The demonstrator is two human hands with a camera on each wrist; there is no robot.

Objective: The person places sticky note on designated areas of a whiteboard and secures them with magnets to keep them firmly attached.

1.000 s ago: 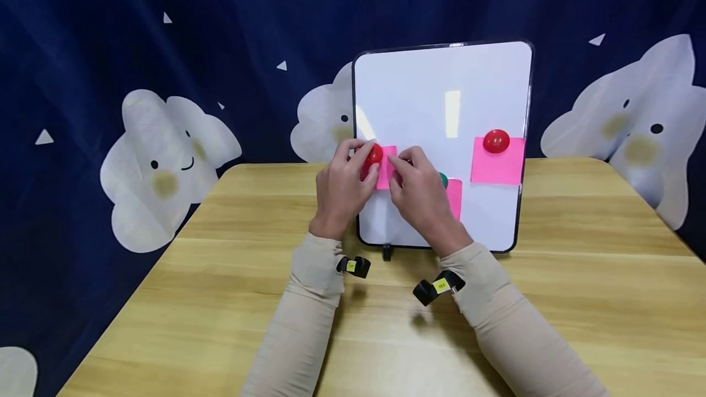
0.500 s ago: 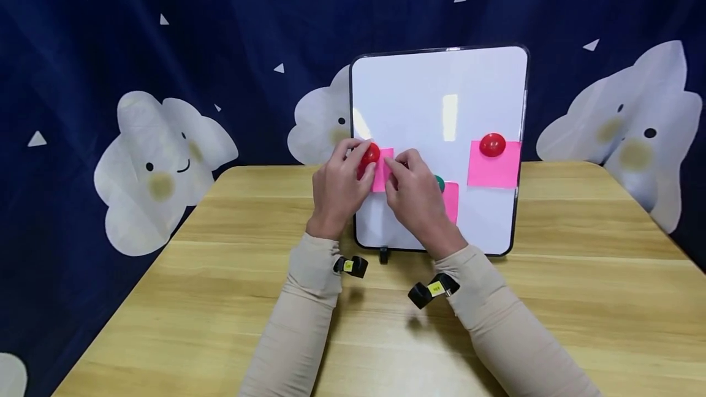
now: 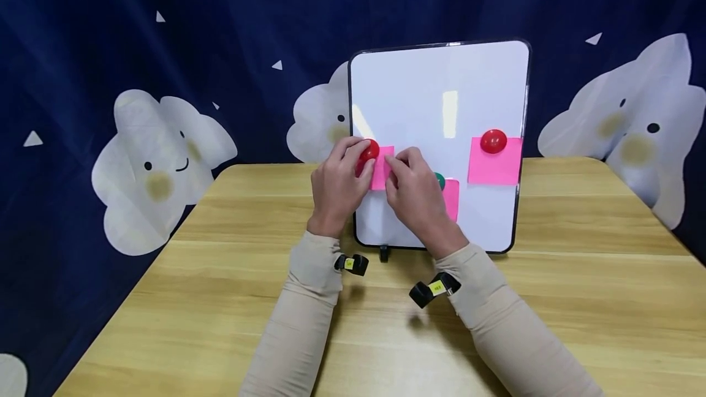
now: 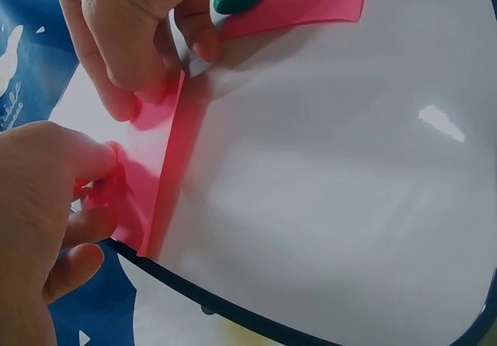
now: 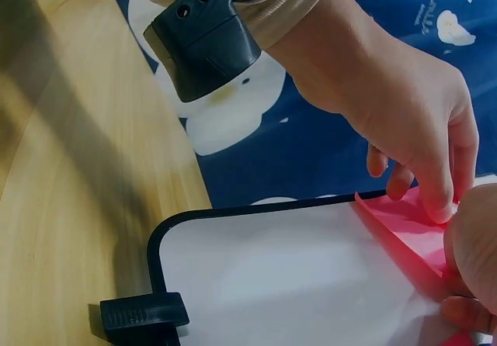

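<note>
In the head view, a whiteboard (image 3: 402,97) stands upright on the table. My left hand (image 3: 336,185), at its left edge, holds a round red magnet (image 3: 371,149) over a pink sticky note (image 3: 382,170). The magnet is mostly hidden in the left wrist view, where the note (image 4: 136,191) has one edge lifted off the board. The fingers of my right hand (image 3: 416,192) are curled at the note's right edge and pinch it. Partly behind that hand are a green magnet (image 3: 440,181) and a second pink note (image 3: 451,198).
A third pink note (image 3: 494,167) hangs at the board's right side under another red magnet (image 3: 493,141). A black foot (image 3: 384,254) supports the board on the wooden table (image 3: 231,299). Behind stands a dark blue cloud-patterned curtain (image 3: 220,29).
The head view shifts slightly. Both hands stay at the left note, and the red magnet under the left hand keeps nearly the same place on the board.
</note>
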